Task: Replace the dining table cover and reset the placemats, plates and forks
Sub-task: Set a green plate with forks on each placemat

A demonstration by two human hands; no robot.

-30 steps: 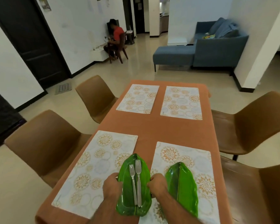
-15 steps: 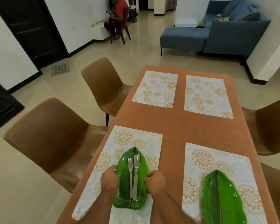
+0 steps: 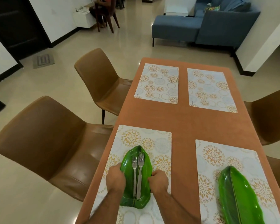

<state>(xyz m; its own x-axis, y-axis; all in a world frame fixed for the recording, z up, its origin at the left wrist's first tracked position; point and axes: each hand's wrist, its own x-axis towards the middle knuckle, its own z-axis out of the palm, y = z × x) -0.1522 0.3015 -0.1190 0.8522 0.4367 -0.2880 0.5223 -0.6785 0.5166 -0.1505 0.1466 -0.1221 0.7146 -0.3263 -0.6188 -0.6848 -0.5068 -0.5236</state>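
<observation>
Hands [image 3: 137,179] round leaf plate [image 3: 136,201], fingertips hidden under its rim

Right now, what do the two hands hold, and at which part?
Both hold the green leaf plate with two forks: left hand at its left rim, right hand at its right rim.

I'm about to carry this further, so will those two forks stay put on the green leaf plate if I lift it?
Probably not if tilted: the two forks lie loose on the glossy leaf plate, so they may slide lengthwise. Both hands grip its sides; keeping it level should help.
</observation>
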